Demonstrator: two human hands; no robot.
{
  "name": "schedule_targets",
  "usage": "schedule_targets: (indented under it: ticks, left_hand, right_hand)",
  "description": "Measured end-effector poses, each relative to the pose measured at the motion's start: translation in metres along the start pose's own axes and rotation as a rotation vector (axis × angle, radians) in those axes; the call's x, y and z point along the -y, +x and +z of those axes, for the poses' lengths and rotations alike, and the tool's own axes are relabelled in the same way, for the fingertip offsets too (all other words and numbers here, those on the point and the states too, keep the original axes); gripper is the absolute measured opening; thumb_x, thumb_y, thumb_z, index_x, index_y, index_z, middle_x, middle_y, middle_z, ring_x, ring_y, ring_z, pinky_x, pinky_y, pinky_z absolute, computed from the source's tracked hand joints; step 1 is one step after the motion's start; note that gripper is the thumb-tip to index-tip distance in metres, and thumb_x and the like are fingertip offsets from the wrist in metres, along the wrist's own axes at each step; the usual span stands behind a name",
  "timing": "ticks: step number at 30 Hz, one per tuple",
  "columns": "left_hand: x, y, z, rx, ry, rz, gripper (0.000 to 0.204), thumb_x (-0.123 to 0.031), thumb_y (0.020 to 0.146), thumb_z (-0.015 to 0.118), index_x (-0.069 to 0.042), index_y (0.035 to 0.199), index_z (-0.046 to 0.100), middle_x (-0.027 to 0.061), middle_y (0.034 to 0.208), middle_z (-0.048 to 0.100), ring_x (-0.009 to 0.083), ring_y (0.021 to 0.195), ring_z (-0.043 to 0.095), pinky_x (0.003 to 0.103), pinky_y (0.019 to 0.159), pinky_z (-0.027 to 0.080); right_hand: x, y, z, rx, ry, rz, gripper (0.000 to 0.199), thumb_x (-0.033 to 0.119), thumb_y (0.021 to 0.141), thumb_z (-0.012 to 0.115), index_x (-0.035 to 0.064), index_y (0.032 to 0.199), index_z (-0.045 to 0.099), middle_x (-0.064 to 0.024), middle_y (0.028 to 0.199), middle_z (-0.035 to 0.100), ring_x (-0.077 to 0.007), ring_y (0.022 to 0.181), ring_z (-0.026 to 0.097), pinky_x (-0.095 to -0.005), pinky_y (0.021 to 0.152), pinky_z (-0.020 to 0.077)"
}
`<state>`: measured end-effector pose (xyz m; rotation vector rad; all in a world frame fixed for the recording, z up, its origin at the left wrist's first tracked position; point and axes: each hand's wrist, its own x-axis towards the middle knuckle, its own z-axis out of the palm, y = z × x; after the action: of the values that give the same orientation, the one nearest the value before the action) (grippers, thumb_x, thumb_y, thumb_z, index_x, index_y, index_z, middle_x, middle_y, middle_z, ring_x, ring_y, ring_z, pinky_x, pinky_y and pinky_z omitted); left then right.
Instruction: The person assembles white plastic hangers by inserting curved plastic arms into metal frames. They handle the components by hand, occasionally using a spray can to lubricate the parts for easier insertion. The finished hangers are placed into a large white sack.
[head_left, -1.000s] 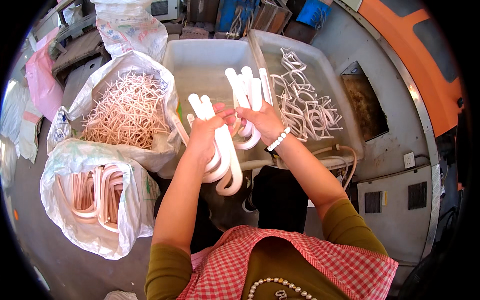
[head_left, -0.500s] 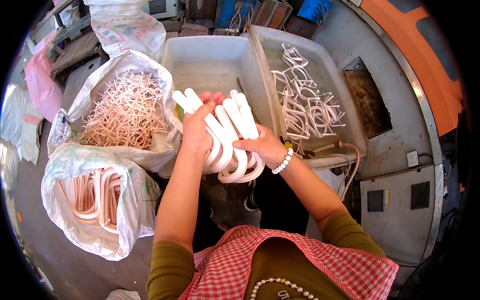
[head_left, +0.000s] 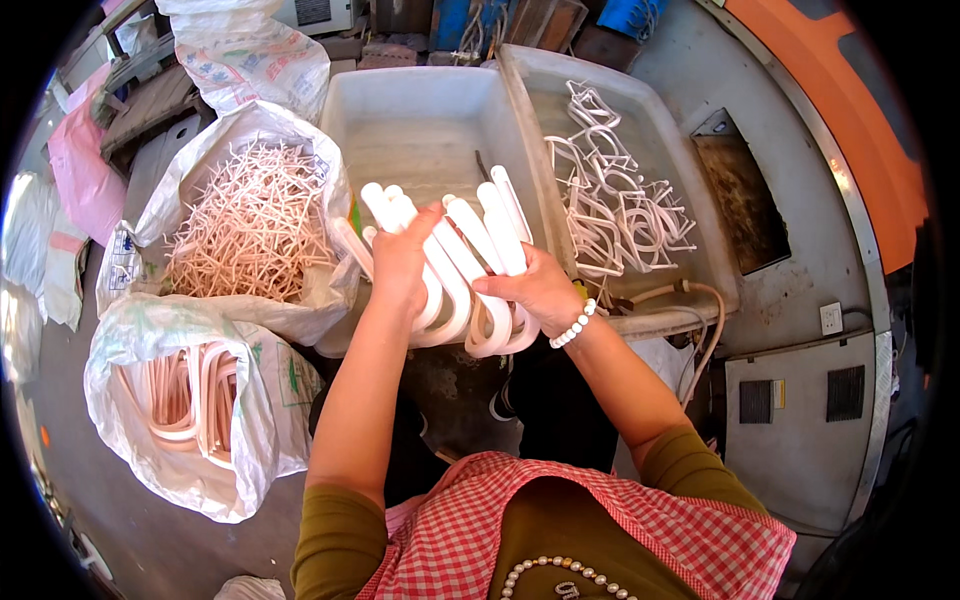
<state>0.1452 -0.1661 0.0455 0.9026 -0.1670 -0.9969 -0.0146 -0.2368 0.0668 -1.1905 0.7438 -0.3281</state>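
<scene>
Whitish tub (head_left: 410, 105) ahead of left hand (head_left: 402, 268) and right hand (head_left: 538, 290). Pink-white hooked tubes (head_left: 462, 258) between them, long axis forward, slightly leftward, bends at near end; left hand gripping one cluster, right the other, neither nearer.

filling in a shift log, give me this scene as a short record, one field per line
left hand: gripping thick, smooth, pale pink hooked rods
right hand: gripping more such rods
right wrist: white beaded bracelet
ahead: pale translucent plastic tub
ahead right: second pale plastic tub holding thin whitish bent pieces
left: white woven sack of thin pale pink sticks; nearer white woven sack of long pink bent strips
</scene>
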Motion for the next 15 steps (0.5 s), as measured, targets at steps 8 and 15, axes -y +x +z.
schedule_targets:
  ticks: [8,15]
  left_hand:
    - [-0.005,-0.003,-0.006,0.066,-0.23,-0.138,0.021,-0.015,0.086,0.065,-0.003,0.101,0.057,0.0094,0.095,0.061,0.0228,0.089,0.062,0.036,0.08,0.052]
    - [0.002,-0.006,-0.01,0.15,-0.042,-0.026,0.027,-0.002,0.082,0.066,0.001,0.107,0.054,0.0114,0.097,0.062,0.0217,0.084,0.064,0.036,0.076,0.054]
  right_hand:
    - [0.006,-0.004,0.002,-0.002,-0.007,-0.027,0.034,0.001,0.075,0.075,-0.0012,0.106,0.061,-0.0069,0.097,0.066,-0.0118,0.085,0.062,-0.0271,0.075,0.0513]
    - [0.002,-0.005,0.005,-0.033,-0.119,0.013,0.033,0.001,0.075,0.074,-0.0005,0.105,0.061,-0.006,0.094,0.065,-0.0118,0.083,0.062,-0.0271,0.075,0.051]
